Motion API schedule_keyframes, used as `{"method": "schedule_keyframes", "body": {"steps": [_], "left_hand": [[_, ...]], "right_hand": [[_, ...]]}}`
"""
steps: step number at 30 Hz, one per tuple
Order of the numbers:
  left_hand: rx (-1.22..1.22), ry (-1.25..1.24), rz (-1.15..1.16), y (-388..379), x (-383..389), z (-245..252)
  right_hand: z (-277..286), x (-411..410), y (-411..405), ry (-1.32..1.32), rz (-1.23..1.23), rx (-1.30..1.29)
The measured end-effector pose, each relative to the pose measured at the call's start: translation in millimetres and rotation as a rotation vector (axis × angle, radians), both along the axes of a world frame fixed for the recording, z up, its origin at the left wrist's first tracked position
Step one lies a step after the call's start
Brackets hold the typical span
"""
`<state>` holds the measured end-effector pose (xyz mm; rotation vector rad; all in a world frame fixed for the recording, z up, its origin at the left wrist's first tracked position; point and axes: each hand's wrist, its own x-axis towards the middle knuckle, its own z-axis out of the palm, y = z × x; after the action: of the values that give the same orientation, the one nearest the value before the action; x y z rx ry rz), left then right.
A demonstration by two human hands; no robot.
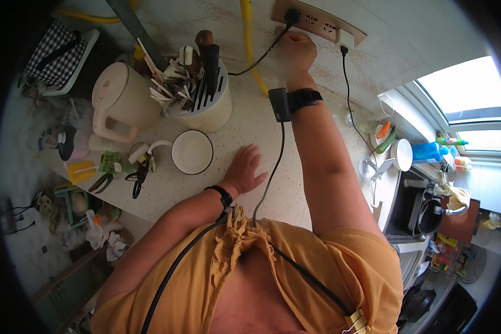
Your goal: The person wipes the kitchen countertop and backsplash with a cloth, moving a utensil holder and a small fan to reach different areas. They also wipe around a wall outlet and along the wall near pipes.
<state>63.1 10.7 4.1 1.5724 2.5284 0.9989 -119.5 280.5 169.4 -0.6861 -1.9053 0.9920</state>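
My left hand [246, 169] lies palm down on the speckled countertop [250, 121], thumb apart from the fingers, holding nothing. Just beyond its fingertips, to the left, is a white enamel mug [192, 152] with a dark rim. My right hand [297, 50] is raised to the wall just under a power strip [317, 23], its fingers curled and partly blurred. A black plug [292, 17] sits in the strip right above the knuckles, and its cord runs past the hand. Whether the fingers hold anything is hidden. A white charger [344, 39] is plugged in further right.
A cream knife block [211, 110] with knives and cutlery stands beside an electric kettle [121, 96]. Black scissors [138, 179] lie near the counter's left edge. A yellow pipe [247, 37] runs down the wall. On the right are a phone stand [378, 169] and a dark sink [401, 204].
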Motion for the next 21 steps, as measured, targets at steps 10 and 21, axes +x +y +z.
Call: {"method": "schedule_keyframes", "body": {"steps": [10,21], "left_hand": [[0.033,-0.005,0.011,0,0,2],[0.014,-0.021,0.014,0,0,2]], "right_hand": [[-26,16,10,-0.099,0.067,-0.115],[-47,16,29,-0.135,0.078,-0.117]]}}
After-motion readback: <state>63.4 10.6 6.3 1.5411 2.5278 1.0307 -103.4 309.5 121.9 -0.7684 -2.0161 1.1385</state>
